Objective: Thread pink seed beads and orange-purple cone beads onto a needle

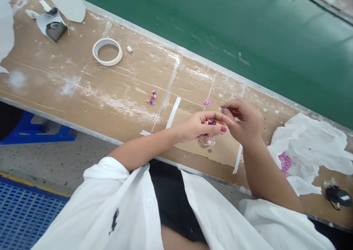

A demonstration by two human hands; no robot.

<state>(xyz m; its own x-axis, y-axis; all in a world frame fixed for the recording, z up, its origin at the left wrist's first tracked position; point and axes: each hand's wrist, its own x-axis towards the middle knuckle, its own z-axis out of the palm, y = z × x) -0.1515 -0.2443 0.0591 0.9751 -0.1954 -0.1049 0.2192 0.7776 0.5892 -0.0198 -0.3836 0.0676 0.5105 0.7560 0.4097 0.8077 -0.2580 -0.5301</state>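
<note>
My left hand (201, 126) is curled shut over the brown worktable (82, 95), with small purple and orange bits (210, 122) in its palm and a small clear round piece (207, 141) showing just beneath it. My right hand (242, 121) is close beside it on the right, fingers bent and thumb and forefinger pinched near the left fingertips; what they pinch is too small to make out. A tiny pink pile (207, 102) lies just beyond the hands. A few purple and orange bits (151, 97) lie further left.
A roll of white tape (107, 51) lies at the back left, near grey and white scraps (53, 23). Crumpled white sheet (309, 147) with a pink patch (285, 162) sits right. A small black object (338, 197) is far right. A green belt (248, 32) runs behind.
</note>
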